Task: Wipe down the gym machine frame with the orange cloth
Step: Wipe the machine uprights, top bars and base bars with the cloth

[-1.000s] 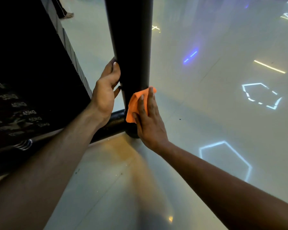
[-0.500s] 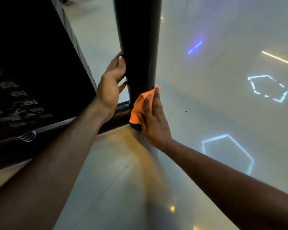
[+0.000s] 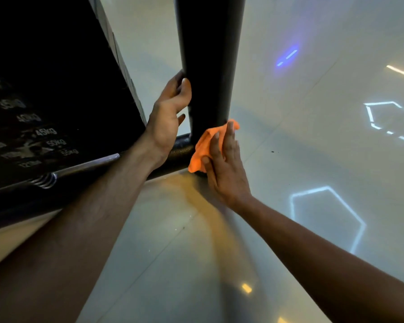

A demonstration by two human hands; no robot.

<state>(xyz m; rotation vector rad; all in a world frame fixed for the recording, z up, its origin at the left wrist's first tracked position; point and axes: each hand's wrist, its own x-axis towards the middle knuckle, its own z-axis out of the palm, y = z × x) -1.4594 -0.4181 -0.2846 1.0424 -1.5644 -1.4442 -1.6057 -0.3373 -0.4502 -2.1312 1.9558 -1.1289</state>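
A thick black upright post (image 3: 208,61) of the gym machine frame rises from the floor at centre. A black base bar (image 3: 180,148) joins it low on the left. My right hand (image 3: 224,166) presses the orange cloth (image 3: 203,145) flat against the foot of the post, fingers extended over the cloth. My left hand (image 3: 170,113) rests on the post's left side, higher up, fingers curled around it and holding nothing else.
The black weight stack (image 3: 56,89) with white kilogram labels fills the left. A chrome rod with a spring (image 3: 79,167) runs along its base. The glossy pale floor (image 3: 313,148) reflects hexagon lights on the right.
My right hand has slid the cloth a little lower on the post, down to its foot by the floor. My left hand keeps its place on the post.
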